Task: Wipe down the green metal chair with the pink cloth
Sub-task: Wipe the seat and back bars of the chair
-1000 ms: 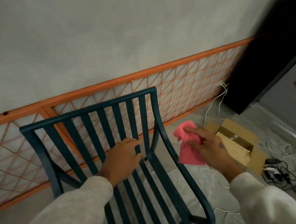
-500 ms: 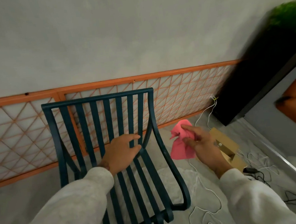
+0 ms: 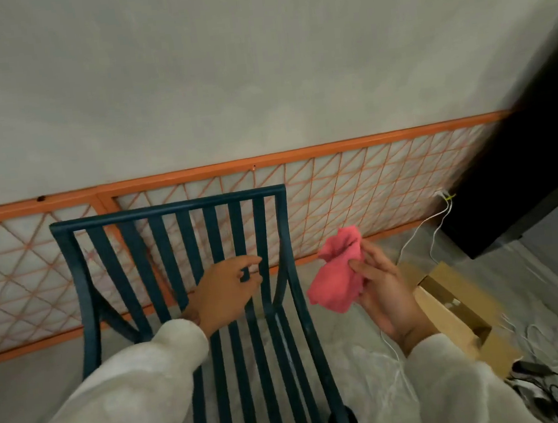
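The dark green metal chair (image 3: 166, 237) with slatted back and seat stands in front of me, facing me, its back toward the wall. My left hand (image 3: 224, 294) hovers over the lower backrest slats, fingers apart, fingertips near a slat on the right side. To the right of the chair's right edge, my right hand (image 3: 385, 289) holds the crumpled pink cloth (image 3: 339, 274) in the air, palm turned up toward me. The cloth is apart from the chair.
An orange lattice panel (image 3: 354, 186) runs along the grey wall behind the chair. An open cardboard box (image 3: 452, 300) lies on the floor at right, with white cables (image 3: 421, 231) and black cables (image 3: 547, 386) nearby. A dark cabinet (image 3: 523, 158) stands at far right.
My right hand has turned palm-up and bunched the pink cloth. My left hand stays over the backrest slats. The view has shifted a little relative to the chair.
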